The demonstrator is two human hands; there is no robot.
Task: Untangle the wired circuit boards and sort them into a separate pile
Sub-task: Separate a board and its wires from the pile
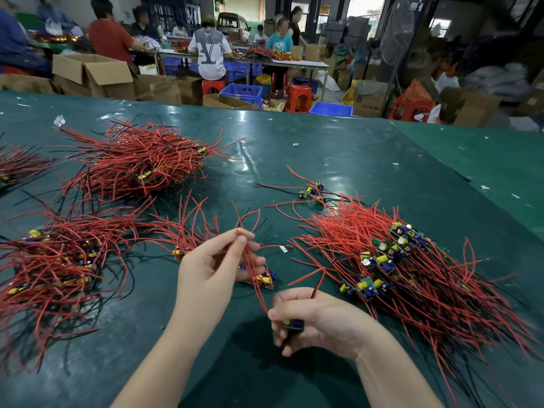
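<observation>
My left hand (216, 265) pinches red wires (250, 257) near their tips, and they run down to a small circuit board (262, 280) lying on the green table (323, 160). My right hand (312, 319) grips another small board (293, 324) with blue and yellow parts; its red wire rises between the fingers. A large tangled pile of wired boards (412, 275) lies to the right. Another pile (56, 260) sits on the left, and a third pile (141, 163) lies further back on the left.
A few loose boards (312, 191) lie mid-table beyond my hands. A small bundle (182, 240) sits just left of my left hand. Past the table's far edge are cardboard boxes (91, 73), blue crates (243, 92), red stools and several seated people.
</observation>
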